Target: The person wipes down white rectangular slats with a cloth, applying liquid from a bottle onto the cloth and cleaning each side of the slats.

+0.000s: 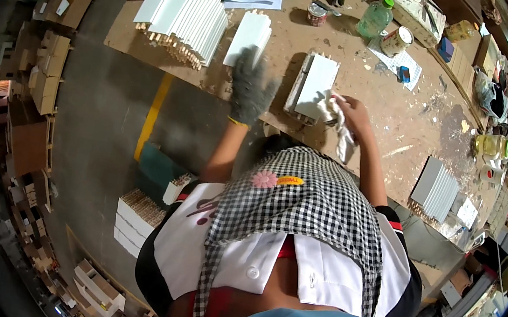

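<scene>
My left hand (251, 91), in a dark grey glove with a yellow cuff, is open. Its fingertips, a little blurred, overlap the near end of a small stack of white slats (249, 37); whether they touch it I cannot tell. My bare right hand (354, 115) is closed on a crumpled white cloth (344, 143) that hangs down toward me. Beside the cloth, a white slat (319, 80) lies on a worn, paint-stained block (294, 93) at the near part of the table. A larger row of white slats (186, 12) with wooden pegs at their ends stands at the left.
On the workbench (393, 122) stand a green-capped bottle (375, 19), a tin (396, 41), a small jar (317, 13) and a blue item (403, 74) on paper. More slats (434, 190) sit at the right edge. White stacks (138, 220) rest on the floor at left.
</scene>
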The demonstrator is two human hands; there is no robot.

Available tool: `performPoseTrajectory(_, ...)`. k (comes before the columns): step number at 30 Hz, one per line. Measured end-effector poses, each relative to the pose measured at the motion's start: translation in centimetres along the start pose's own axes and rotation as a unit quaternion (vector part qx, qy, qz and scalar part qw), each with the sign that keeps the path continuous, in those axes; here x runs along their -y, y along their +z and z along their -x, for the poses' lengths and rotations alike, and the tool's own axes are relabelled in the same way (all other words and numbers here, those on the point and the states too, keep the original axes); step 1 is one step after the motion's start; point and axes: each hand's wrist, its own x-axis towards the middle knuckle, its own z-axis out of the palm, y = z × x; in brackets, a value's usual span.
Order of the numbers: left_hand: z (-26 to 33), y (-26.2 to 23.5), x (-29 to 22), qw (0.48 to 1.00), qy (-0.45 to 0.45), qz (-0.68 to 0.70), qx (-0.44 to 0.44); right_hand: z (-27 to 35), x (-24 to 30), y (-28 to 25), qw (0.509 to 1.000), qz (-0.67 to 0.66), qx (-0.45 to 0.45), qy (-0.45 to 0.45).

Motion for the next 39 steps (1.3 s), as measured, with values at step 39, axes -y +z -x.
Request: performPoseTrajectory(39, 3.3, 3.5, -9.3, 0.107, -0.552, 0.827, -0.007, -12.4, 0.6, 0.4, 0.882, 0.336, -0.087, -0.317)
